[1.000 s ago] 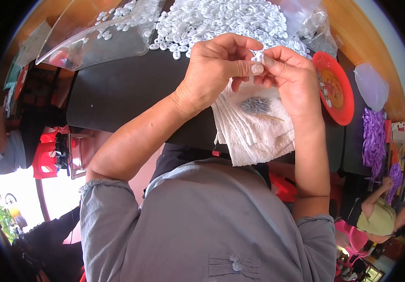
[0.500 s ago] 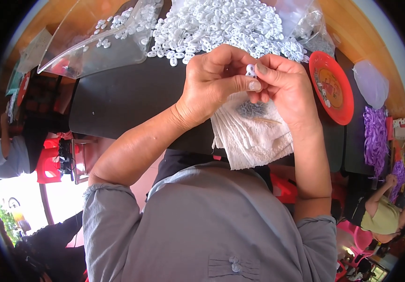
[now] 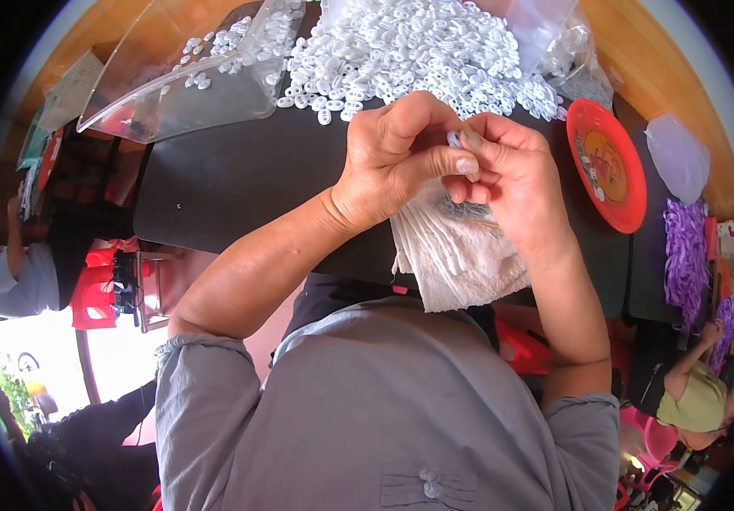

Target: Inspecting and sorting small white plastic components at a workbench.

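Above the dark table my left hand and my right hand meet, both closed in a pinch. Between their thumbs and fingertips sits a small white oval plastic piece, mostly covered by the fingers. Under the hands lies a folded white cloth. On it rests a heap of small dark grey bits, partly hidden by my right hand and too fine to make out. Just beyond, a large pile of white two-holed oval pieces spreads over the table.
A clear plastic bin with more white pieces lies tilted at far left. To the right are a red plate holding a few small pieces, a clear bag and purple bundled strips. Other people sit at both sides.
The view has shifted slightly, so everything sits a little lower and to the right. My fingers have closed further over the white piece, and less of it shows.
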The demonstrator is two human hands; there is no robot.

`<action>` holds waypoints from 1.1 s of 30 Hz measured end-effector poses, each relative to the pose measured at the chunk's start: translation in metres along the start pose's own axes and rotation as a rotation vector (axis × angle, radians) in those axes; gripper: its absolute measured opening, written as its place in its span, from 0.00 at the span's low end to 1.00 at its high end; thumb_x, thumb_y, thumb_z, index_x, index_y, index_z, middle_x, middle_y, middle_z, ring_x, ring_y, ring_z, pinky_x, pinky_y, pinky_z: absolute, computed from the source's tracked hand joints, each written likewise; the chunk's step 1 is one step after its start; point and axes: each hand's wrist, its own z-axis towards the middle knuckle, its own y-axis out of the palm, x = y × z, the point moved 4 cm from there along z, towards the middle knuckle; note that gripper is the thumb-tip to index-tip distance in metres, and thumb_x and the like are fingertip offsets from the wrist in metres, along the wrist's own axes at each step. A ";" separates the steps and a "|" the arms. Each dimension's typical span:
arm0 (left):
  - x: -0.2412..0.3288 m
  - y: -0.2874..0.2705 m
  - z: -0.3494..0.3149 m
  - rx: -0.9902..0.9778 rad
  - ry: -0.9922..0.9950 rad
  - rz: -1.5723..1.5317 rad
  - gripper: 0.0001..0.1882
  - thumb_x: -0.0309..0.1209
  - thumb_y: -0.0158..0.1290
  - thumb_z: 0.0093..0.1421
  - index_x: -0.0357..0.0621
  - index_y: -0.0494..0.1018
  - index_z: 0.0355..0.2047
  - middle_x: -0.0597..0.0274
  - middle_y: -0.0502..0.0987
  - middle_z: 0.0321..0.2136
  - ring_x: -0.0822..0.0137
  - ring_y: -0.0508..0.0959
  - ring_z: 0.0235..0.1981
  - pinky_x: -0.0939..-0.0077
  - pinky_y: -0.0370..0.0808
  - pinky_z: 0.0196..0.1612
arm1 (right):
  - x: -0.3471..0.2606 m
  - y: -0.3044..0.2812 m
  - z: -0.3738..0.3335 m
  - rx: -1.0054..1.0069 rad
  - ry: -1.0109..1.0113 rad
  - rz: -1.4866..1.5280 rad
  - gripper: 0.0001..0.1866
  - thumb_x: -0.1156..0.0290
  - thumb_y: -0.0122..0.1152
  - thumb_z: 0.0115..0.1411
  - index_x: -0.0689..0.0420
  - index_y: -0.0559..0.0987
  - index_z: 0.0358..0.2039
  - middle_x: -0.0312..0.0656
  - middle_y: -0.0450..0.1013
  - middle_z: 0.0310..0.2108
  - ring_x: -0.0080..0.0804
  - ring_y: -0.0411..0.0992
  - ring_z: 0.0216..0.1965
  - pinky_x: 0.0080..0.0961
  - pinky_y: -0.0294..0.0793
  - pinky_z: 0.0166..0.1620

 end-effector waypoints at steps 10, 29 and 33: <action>-0.013 0.011 0.004 0.080 -0.033 -0.329 0.13 0.28 0.63 0.55 0.38 0.73 0.38 0.66 0.77 0.25 0.79 0.74 0.24 0.86 0.71 0.27 | -0.008 -0.004 -0.001 0.094 -0.147 -0.135 0.08 0.70 0.58 0.62 0.63 0.76 0.33 0.35 0.71 0.22 0.23 0.69 0.20 0.12 0.60 0.22; -0.017 0.007 0.002 0.087 -0.460 -0.224 0.06 0.28 0.55 0.60 0.38 0.75 0.32 0.69 0.74 0.20 0.82 0.69 0.18 0.88 0.65 0.19 | -0.009 -0.001 -0.003 0.284 -0.371 -0.458 0.07 0.70 0.60 0.60 0.62 0.78 0.34 0.32 0.73 0.25 0.17 0.69 0.26 0.14 0.61 0.28; -0.016 0.001 0.000 0.110 -0.372 -0.195 0.08 0.30 0.56 0.59 0.37 0.75 0.32 0.68 0.73 0.18 0.81 0.69 0.18 0.87 0.65 0.19 | -0.011 -0.007 -0.005 0.365 -0.405 -0.323 0.08 0.70 0.60 0.60 0.63 0.77 0.33 0.35 0.72 0.24 0.18 0.68 0.24 0.14 0.60 0.27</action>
